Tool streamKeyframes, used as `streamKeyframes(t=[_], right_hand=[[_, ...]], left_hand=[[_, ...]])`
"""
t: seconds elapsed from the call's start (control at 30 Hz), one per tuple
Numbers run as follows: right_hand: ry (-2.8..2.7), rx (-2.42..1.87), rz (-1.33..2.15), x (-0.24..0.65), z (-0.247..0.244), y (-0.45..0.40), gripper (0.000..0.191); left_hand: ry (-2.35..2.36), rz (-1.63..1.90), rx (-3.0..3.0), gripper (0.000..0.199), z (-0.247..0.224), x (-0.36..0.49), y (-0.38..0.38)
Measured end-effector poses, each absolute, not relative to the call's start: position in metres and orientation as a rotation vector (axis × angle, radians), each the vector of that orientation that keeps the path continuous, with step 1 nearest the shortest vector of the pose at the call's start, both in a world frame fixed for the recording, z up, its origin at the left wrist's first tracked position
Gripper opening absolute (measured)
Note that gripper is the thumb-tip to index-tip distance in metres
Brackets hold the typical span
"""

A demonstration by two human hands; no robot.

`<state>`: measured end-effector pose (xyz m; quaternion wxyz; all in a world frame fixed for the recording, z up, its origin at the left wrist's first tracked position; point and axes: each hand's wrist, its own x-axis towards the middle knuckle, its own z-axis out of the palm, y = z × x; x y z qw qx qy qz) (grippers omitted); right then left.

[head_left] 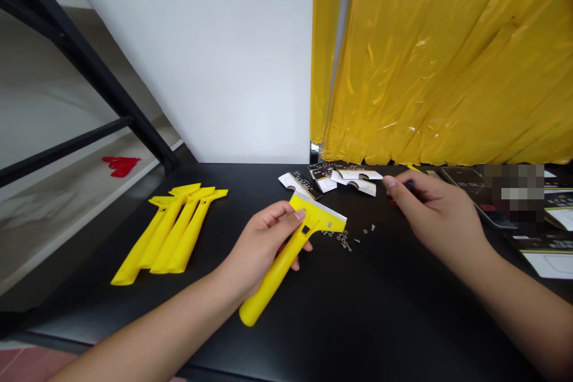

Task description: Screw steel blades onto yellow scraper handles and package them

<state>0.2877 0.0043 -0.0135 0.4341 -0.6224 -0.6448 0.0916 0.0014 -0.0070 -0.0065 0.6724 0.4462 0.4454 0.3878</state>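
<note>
A yellow scraper (278, 267) with a metal blade (326, 209) along its wide head is held in my left hand (255, 242). The thumb presses on the head near one end, and a small screw (329, 224) shows near the other. My right hand (441, 215) hovers to the right with thumb and fingers pinched together. A dark and red bit shows by those fingers, too hidden to name. Below the scraper's head lie several small loose screws and nuts (344, 241). Several yellow scraper handles (179, 236) without visible blades lie side by side at the left.
Cut black-and-white cards (358, 182) lie at the back of the black table (358, 322). More printed cards (550, 256) and a dark flat device (470, 191) are at the right. Yellow plastic wrap (447, 59) stands behind. A red item (120, 165) rests on the left shelf.
</note>
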Motion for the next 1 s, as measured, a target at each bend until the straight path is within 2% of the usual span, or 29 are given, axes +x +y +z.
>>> streamKeyframes(t=[1.0], right_hand=[[-1.563,-1.495,0.285,0.284,-0.004,-0.007,0.040]], left_hand=[[0.998,0.811,0.991,0.028,-0.012,0.002,-0.007]])
